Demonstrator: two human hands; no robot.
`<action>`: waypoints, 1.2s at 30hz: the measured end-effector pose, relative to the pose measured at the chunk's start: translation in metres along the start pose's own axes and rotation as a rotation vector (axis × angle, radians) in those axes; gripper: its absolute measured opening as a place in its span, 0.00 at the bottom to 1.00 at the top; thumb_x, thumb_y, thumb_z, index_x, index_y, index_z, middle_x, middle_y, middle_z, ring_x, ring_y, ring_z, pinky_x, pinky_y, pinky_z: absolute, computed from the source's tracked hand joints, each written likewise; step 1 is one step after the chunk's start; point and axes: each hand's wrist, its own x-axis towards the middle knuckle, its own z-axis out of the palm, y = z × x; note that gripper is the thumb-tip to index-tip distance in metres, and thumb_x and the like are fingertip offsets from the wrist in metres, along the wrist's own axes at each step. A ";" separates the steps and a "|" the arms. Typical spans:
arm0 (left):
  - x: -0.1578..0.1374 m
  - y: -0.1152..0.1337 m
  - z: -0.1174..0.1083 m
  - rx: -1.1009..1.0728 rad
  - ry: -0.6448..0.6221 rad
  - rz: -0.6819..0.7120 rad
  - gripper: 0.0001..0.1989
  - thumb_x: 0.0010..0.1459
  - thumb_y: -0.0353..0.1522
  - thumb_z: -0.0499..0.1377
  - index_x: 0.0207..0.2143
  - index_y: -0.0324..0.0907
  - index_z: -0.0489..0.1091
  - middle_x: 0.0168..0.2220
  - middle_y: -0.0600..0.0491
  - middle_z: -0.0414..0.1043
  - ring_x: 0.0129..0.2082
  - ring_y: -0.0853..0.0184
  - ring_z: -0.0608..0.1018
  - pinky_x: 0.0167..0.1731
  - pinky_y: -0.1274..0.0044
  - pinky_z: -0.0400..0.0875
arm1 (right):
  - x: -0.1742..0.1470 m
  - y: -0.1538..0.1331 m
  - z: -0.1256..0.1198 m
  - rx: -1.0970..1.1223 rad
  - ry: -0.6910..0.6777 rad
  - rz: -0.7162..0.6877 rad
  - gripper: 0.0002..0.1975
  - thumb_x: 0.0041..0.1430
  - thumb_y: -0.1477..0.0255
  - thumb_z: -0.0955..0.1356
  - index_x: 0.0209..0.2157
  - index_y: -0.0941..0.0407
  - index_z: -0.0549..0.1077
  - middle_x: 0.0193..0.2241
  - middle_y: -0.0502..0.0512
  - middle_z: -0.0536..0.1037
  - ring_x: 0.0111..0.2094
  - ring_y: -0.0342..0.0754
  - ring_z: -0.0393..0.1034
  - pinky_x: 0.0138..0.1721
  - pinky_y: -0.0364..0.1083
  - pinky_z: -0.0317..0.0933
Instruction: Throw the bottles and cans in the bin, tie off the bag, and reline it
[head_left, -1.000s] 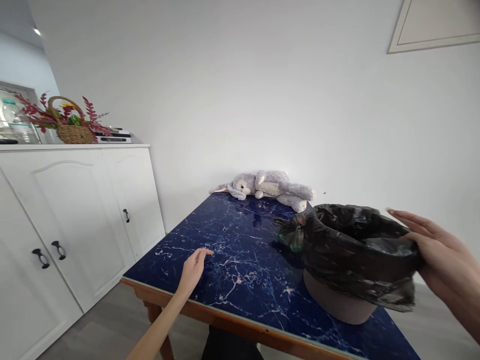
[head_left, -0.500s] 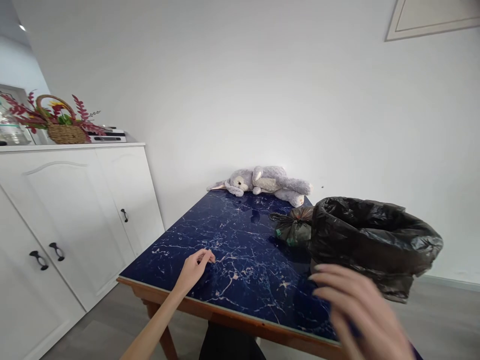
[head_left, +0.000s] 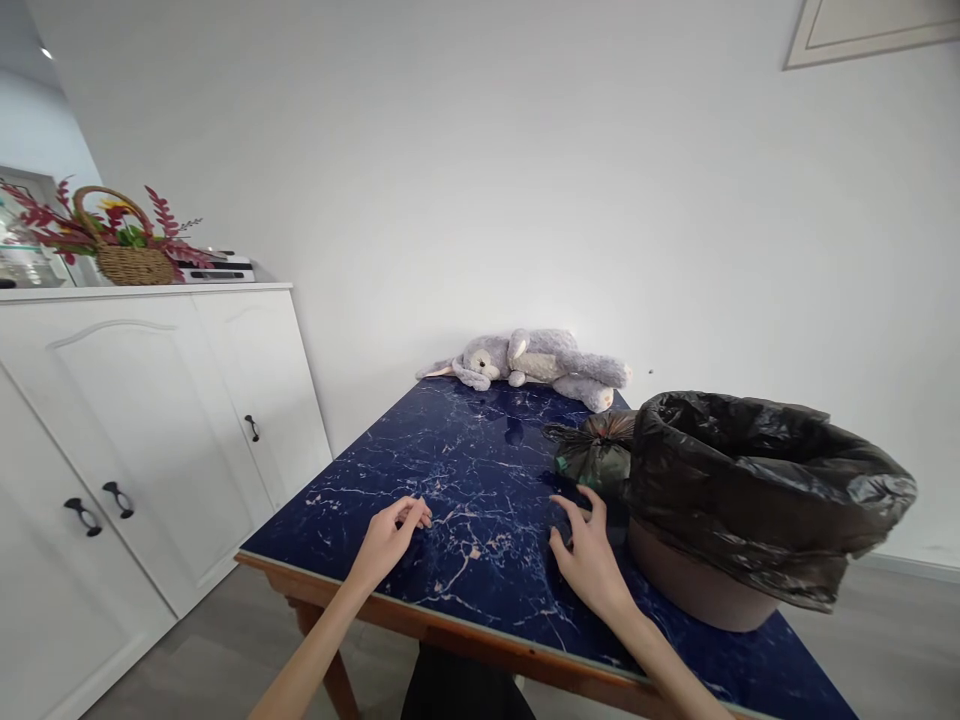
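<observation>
My left hand (head_left: pixel 394 535) rests at the blue marbled table (head_left: pixel 480 450), its fingers curled loosely inward; whether anything is in them is hidden. Over the right part of the tabletop is my right hand (head_left: pixel 589 550), fingers apart and holding nothing. Just beyond it lies a tied black garbage bag (head_left: pixel 596 455), with something green showing through. To its right stands a brownish trash can (head_left: pixel 697 585) lined with a black plastic bag (head_left: pixel 742 505) folded over the rim. My right hand is beside the can, apart from it.
A grey plush rabbit (head_left: pixel 540 360) lies on its side at the table's far edge, against the white wall. On the left is a white cabinet (head_left: pixel 142 420) bearing a wicker flower basket (head_left: pixel 135 265) and a white device (head_left: pixel 221 270).
My right hand has moved left and away from me, from in front of the trash can to the tabletop beside it. My left hand has stayed nearly still.
</observation>
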 end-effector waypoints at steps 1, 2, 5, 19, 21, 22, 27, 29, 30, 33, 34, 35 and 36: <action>0.000 0.000 0.000 0.009 -0.002 0.002 0.22 0.68 0.51 0.55 0.34 0.46 0.78 0.37 0.50 0.82 0.42 0.57 0.83 0.48 0.70 0.73 | 0.003 -0.001 0.002 -0.063 0.008 -0.023 0.23 0.65 0.62 0.65 0.60 0.49 0.73 0.73 0.62 0.48 0.51 0.63 0.75 0.43 0.58 0.74; 0.000 -0.001 0.000 0.017 -0.004 0.002 0.22 0.68 0.51 0.55 0.35 0.46 0.78 0.37 0.50 0.82 0.42 0.57 0.82 0.47 0.70 0.73 | 0.007 -0.001 0.004 -0.135 0.014 -0.048 0.25 0.65 0.63 0.64 0.62 0.49 0.71 0.75 0.61 0.42 0.46 0.60 0.77 0.40 0.58 0.74; 0.000 -0.003 0.000 0.033 -0.005 0.002 0.23 0.68 0.52 0.54 0.35 0.46 0.78 0.37 0.49 0.82 0.42 0.57 0.82 0.47 0.71 0.73 | 0.021 0.002 0.009 -0.356 0.023 -0.087 0.30 0.66 0.69 0.61 0.69 0.51 0.63 0.76 0.64 0.32 0.33 0.51 0.76 0.32 0.55 0.72; -0.002 -0.004 0.001 -0.018 0.056 0.006 0.22 0.67 0.51 0.56 0.35 0.45 0.78 0.36 0.50 0.82 0.40 0.57 0.83 0.46 0.71 0.73 | 0.038 0.024 0.005 -0.242 0.140 -0.215 0.17 0.69 0.69 0.60 0.54 0.53 0.73 0.70 0.68 0.53 0.36 0.49 0.75 0.31 0.49 0.68; -0.001 -0.005 0.002 -0.030 0.062 0.013 0.22 0.67 0.51 0.56 0.35 0.45 0.78 0.35 0.50 0.82 0.39 0.58 0.83 0.45 0.71 0.74 | 0.037 0.021 0.003 -0.199 0.108 -0.257 0.13 0.69 0.69 0.60 0.46 0.53 0.75 0.63 0.65 0.64 0.32 0.46 0.73 0.33 0.48 0.67; -0.001 -0.006 0.002 -0.034 0.065 0.014 0.22 0.67 0.51 0.56 0.35 0.45 0.78 0.35 0.50 0.82 0.39 0.58 0.83 0.45 0.71 0.74 | 0.036 0.020 0.003 -0.189 0.089 -0.271 0.12 0.69 0.70 0.60 0.43 0.53 0.75 0.59 0.63 0.68 0.31 0.45 0.72 0.34 0.48 0.67; -0.001 -0.008 0.003 -0.062 0.077 0.007 0.22 0.67 0.52 0.56 0.36 0.44 0.77 0.35 0.49 0.81 0.37 0.59 0.82 0.43 0.71 0.74 | 0.036 0.020 0.005 -0.172 0.034 -0.299 0.10 0.68 0.72 0.61 0.40 0.52 0.73 0.49 0.57 0.73 0.27 0.42 0.70 0.36 0.46 0.66; -0.001 -0.008 0.003 -0.081 0.088 0.008 0.22 0.68 0.51 0.56 0.37 0.44 0.77 0.36 0.49 0.81 0.36 0.59 0.82 0.43 0.71 0.74 | 0.036 0.021 0.005 -0.166 0.034 -0.297 0.09 0.68 0.72 0.61 0.40 0.52 0.73 0.48 0.57 0.73 0.26 0.42 0.69 0.36 0.46 0.66; -0.001 -0.007 0.003 -0.091 0.095 0.008 0.21 0.68 0.51 0.56 0.39 0.44 0.76 0.36 0.49 0.81 0.36 0.60 0.81 0.43 0.70 0.74 | 0.036 0.021 0.005 -0.163 0.034 -0.296 0.09 0.68 0.72 0.61 0.41 0.52 0.73 0.48 0.57 0.73 0.27 0.43 0.70 0.36 0.46 0.66; -0.002 -0.008 0.002 -0.116 0.105 0.003 0.20 0.67 0.50 0.57 0.43 0.43 0.76 0.37 0.48 0.81 0.35 0.60 0.81 0.42 0.70 0.75 | 0.037 0.023 0.005 -0.154 0.025 -0.293 0.09 0.69 0.72 0.60 0.41 0.52 0.72 0.48 0.57 0.73 0.28 0.44 0.71 0.35 0.45 0.66; -0.002 -0.009 0.002 -0.124 0.106 0.003 0.20 0.67 0.50 0.57 0.45 0.43 0.75 0.37 0.48 0.81 0.35 0.60 0.81 0.42 0.69 0.75 | 0.037 0.023 0.005 -0.151 0.021 -0.293 0.09 0.69 0.71 0.60 0.41 0.52 0.72 0.47 0.57 0.73 0.28 0.44 0.71 0.35 0.45 0.66; -0.001 -0.011 0.002 -0.132 0.106 0.003 0.19 0.67 0.49 0.57 0.45 0.43 0.75 0.37 0.48 0.80 0.35 0.60 0.81 0.42 0.69 0.75 | 0.037 0.024 0.005 -0.148 0.016 -0.293 0.09 0.69 0.71 0.60 0.41 0.52 0.72 0.47 0.57 0.73 0.28 0.44 0.71 0.34 0.45 0.66; -0.001 -0.013 0.003 -0.141 0.105 0.002 0.19 0.67 0.48 0.57 0.45 0.43 0.74 0.37 0.48 0.80 0.35 0.60 0.81 0.42 0.69 0.75 | 0.037 0.024 0.005 -0.146 0.013 -0.293 0.09 0.69 0.71 0.60 0.41 0.51 0.71 0.47 0.56 0.73 0.28 0.44 0.71 0.34 0.45 0.66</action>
